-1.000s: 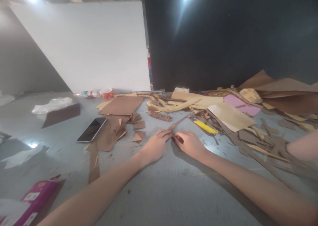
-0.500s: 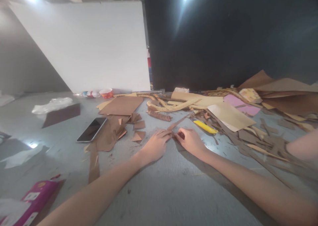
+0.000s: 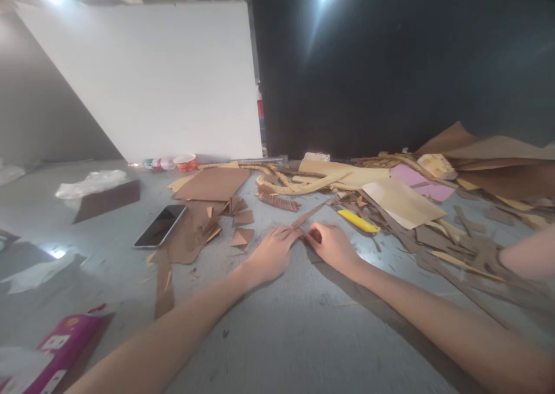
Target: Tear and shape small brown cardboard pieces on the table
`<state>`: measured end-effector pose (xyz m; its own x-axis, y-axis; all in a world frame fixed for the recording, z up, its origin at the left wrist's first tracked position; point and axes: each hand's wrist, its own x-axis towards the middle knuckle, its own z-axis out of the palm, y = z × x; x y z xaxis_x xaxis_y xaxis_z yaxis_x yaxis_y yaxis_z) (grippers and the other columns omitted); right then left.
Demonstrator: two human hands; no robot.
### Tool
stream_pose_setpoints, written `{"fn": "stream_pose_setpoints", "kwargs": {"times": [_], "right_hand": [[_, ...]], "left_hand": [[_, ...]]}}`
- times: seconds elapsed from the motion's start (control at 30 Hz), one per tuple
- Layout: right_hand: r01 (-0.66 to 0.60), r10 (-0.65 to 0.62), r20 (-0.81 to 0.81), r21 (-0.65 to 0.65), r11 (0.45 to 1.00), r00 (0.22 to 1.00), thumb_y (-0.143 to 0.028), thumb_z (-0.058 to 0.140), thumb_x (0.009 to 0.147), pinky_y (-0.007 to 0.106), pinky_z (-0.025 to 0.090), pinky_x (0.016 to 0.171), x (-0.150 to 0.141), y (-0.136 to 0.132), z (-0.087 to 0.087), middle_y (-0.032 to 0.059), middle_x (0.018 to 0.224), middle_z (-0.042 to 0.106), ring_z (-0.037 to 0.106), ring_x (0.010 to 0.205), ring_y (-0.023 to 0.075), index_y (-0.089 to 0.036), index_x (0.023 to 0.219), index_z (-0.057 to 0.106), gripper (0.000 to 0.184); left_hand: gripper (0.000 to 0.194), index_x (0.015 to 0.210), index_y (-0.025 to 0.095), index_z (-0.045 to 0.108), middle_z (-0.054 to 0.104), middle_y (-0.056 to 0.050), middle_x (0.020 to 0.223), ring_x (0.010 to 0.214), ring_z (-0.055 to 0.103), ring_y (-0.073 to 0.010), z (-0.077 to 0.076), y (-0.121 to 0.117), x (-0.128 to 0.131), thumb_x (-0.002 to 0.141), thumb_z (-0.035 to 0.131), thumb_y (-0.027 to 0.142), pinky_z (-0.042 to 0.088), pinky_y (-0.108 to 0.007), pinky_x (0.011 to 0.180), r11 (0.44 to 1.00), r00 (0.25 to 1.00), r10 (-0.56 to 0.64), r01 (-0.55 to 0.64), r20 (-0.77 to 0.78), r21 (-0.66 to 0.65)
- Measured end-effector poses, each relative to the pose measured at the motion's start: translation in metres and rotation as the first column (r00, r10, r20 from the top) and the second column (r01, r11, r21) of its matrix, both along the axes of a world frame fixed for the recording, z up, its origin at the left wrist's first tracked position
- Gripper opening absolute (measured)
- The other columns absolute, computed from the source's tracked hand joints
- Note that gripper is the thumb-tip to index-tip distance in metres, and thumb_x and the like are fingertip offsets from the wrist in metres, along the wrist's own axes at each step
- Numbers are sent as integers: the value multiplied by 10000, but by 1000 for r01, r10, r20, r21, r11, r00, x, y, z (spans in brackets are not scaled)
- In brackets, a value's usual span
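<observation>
Both hands down on the grey table (image 3: 277, 336), fingertips meeting near the middle of the view. Left hand (image 3: 271, 254) flat, palm down, fingers narrowly closed and pinching the near end of a thin brown paper strip (image 3: 311, 214). Right hand (image 3: 332, 245) just at 3 o'clock of the left, curled over, thumb and fingers pinched on the same strip; a small dark scrap visible under the thumb, too small to identify. Strip running from the fingertips toward 1 o'clock, lying low over the table.

Yellow utility knife (image 3: 358, 221) at 2 o'clock of the right hand, near but apart, lying flat among brown offcuts. Small brown triangles (image 3: 243, 236) at 9 o'clock of the left hand, just beside it. Phone (image 3: 161, 225) face up farther toward 9 o'clock, well apart, resting against a torn brown sheet (image 3: 191, 238). Larger brown sheet (image 3: 213, 184) at 11 o'clock. Coiled tan paper rope (image 3: 299, 184) at 12 o'clock, beyond the strip. Tan sheet (image 3: 401, 202) and pink paper (image 3: 418, 181) toward 2 o'clock. Red paper cup (image 3: 186, 163) at the foot of a leaning white board (image 3: 151, 76), a black board (image 3: 403, 64) beside it. Pink box (image 3: 60, 348) at 8 o'clock, at the near corner. Another person's bare arm (image 3: 526, 255) at the 3 o'clock edge.
</observation>
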<state>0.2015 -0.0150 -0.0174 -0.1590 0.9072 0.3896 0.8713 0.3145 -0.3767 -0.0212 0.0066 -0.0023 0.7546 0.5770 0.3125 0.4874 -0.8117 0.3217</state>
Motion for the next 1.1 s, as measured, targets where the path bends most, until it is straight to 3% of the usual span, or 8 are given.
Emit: {"fn": "stream_pose_setpoints", "kwargs": {"times": [0.33,0.63,1.1], "right_hand": [[-28,28,4,-7,1000,1000,-266,649,1008,322,415,763,1,1,0,-1,738,728,676,716,200,-224,878,619,140],[-23,23,6,15,1000,1000,-272,660,1005,328,422,773,0,1,-3,-5,732,725,661,679,191,-227,864,604,157],[-16,16,0,4,1000,1000,-273,648,1007,330,408,767,0,0,-2,4,739,729,659,695,202,-227,867,609,153]], "left_hand": [[622,1514,245,538,620,-85,1497,1413,530,-264,-2,1,0,934,444,41,441,-515,1204,998,999,-26,28,-37,55],[485,1359,201,660,649,-109,1438,1388,547,-276,-3,2,0,950,458,35,469,-512,1180,995,998,-29,34,-61,95],[494,1367,173,652,651,-117,1430,1369,548,-284,-1,0,0,936,469,16,468,-501,1179,995,997,-22,29,-77,91]]}}
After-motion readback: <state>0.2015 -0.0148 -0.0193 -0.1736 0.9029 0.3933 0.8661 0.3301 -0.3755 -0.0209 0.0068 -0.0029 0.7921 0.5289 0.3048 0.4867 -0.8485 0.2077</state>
